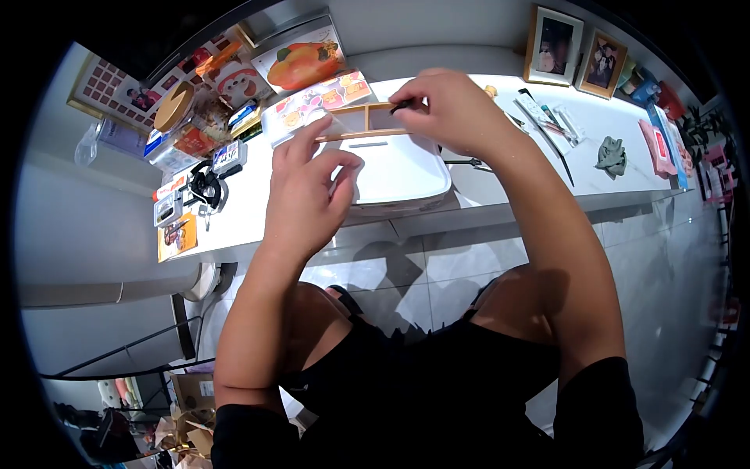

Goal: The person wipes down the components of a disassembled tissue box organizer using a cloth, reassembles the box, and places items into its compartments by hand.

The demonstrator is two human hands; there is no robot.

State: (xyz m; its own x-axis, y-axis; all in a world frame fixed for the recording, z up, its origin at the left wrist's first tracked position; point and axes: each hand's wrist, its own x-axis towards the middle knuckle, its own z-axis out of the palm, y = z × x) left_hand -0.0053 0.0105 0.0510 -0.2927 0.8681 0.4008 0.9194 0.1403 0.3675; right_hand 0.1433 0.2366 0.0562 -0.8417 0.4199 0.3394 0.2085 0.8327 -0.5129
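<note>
A white container with wooden-edged compartments stands on the table in front of me, its smooth white top toward me. My right hand is over the right-hand compartment, fingers pinched on a small black object whose kind I cannot make out. At the container's left side is my left hand, thumb and fingers apart, with fingertips close to the left compartment. Whether those fingertips touch the edge is unclear. Behind the compartments lies a sheet of cartoon stickers.
Left on the table are a jar with a wooden lid, black cables and an orange card. To the right lie a long black strip, a crumpled grey cloth and a pink pack. Picture frames stand behind.
</note>
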